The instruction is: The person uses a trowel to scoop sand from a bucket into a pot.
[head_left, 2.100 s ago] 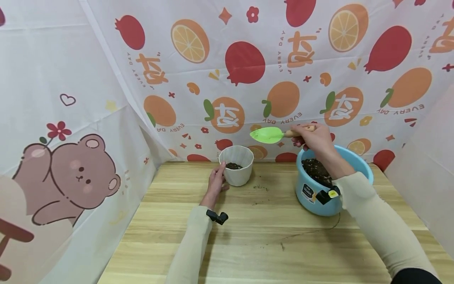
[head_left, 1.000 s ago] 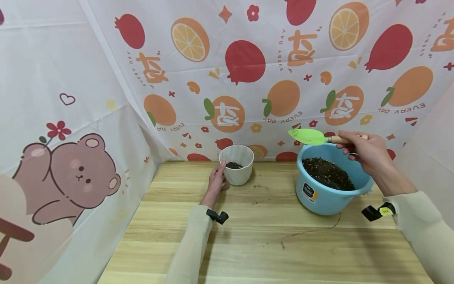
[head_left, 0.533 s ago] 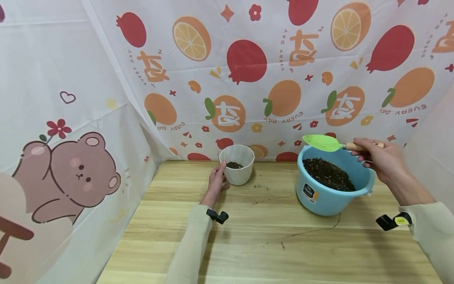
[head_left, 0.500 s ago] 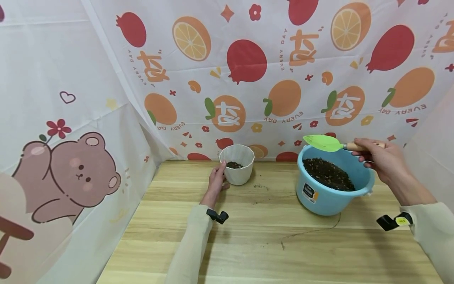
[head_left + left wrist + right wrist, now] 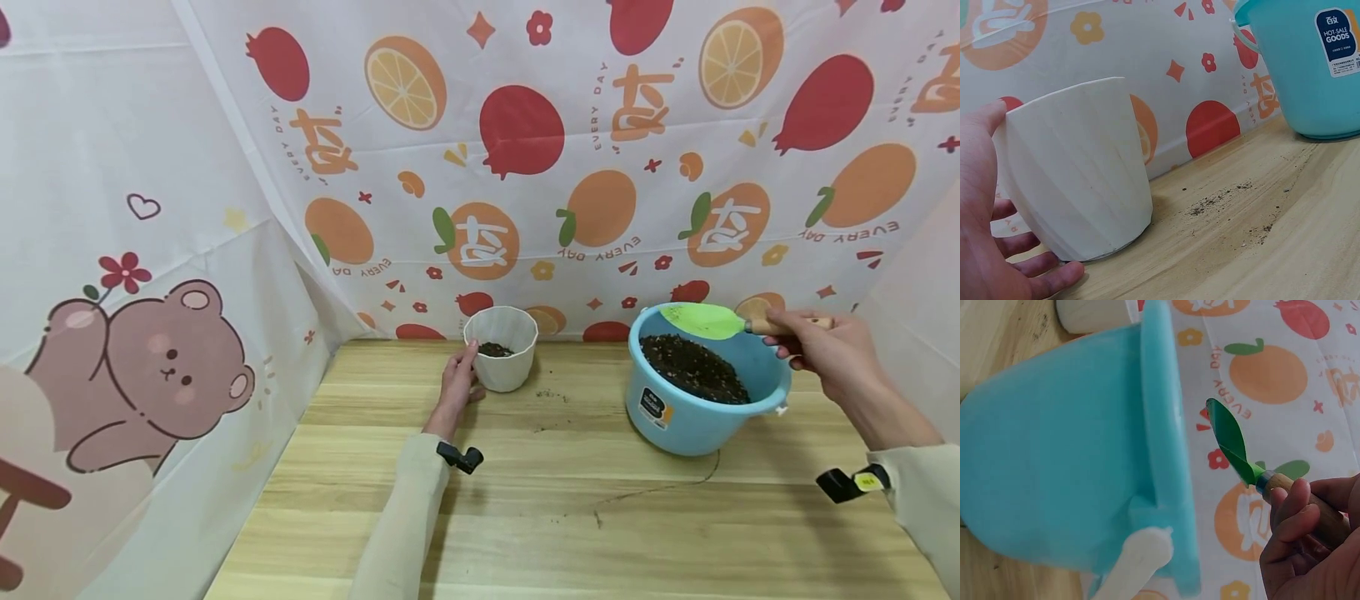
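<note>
My left hand (image 5: 455, 387) steadies a white ribbed flower pot (image 5: 507, 374), thumb at its rim and the other fingers low along its side in the left wrist view. A little dark soil (image 5: 495, 350) lies in the bottom of the pot, which stands upright on the table. On the right, my right hand (image 5: 834, 354) grips the wooden handle of a small hand trowel (image 5: 703, 321). Its bright green blade points left, over the far rim of a blue bucket (image 5: 678, 435) in the head view. Dark potting soil (image 5: 693, 368) partly fills the bucket.
Crumbs of soil (image 5: 1210, 203) are scattered on the wooden table (image 5: 525, 533) between pot and bucket. A thin dark line (image 5: 660, 490) of dirt runs in front of the bucket. The bucket's white handle (image 5: 1138, 556) hangs at its side. A fruit-print cloth (image 5: 420, 183) hangs behind the table.
My right hand has carried the trowel from left of the bucket to the right, then slightly lower towards the bucket's rim. My left hand and the flower pot have stayed put.
</note>
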`<action>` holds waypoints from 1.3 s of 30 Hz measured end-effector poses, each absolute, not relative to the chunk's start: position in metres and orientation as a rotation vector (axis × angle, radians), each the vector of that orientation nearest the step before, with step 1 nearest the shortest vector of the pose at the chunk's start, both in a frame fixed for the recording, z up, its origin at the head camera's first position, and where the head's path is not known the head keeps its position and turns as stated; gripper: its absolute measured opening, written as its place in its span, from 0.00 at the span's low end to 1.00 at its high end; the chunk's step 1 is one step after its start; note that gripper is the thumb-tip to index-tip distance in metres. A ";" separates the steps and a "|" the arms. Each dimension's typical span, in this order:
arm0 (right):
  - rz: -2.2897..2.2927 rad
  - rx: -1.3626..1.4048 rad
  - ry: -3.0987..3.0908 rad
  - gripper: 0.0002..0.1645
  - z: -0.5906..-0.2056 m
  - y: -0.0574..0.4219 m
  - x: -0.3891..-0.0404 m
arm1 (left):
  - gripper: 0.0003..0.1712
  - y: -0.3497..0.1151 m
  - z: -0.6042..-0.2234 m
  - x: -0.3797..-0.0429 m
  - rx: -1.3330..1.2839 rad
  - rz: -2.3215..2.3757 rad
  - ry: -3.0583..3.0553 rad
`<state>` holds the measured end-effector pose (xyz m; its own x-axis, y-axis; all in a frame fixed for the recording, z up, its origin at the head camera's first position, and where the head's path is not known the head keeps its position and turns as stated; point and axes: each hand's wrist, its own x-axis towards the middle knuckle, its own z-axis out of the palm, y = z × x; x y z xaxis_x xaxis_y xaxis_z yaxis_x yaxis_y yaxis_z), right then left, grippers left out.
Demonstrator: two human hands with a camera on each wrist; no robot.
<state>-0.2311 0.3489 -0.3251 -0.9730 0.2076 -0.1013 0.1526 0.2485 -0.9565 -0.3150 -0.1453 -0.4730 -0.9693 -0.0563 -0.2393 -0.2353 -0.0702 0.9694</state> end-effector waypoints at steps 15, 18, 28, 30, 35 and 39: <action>1.642 -0.318 -2.525 0.17 -0.341 0.359 -0.221 | 0.48 -0.143 -0.491 -0.323 -0.373 2.193 2.090; 1.585 -0.315 -2.576 0.21 -0.344 0.360 -0.220 | 0.50 -0.143 -0.492 -0.322 -0.370 2.199 2.104; 1.514 -0.292 -2.602 0.22 -0.345 0.363 -0.217 | 0.50 -0.143 -0.493 -0.323 -0.380 2.194 2.125; 1.482 -0.287 -2.612 0.23 -0.345 0.363 -0.215 | 0.50 -0.143 -0.492 -0.322 -0.379 2.196 2.124; 1.464 -0.270 -2.621 0.24 -0.345 0.364 -0.212 | 0.50 -0.143 -0.491 -0.320 -0.388 2.192 2.120; 1.456 -0.261 -2.620 0.23 -0.346 0.364 -0.211 | 0.52 -0.142 -0.490 -0.321 -0.394 2.186 2.129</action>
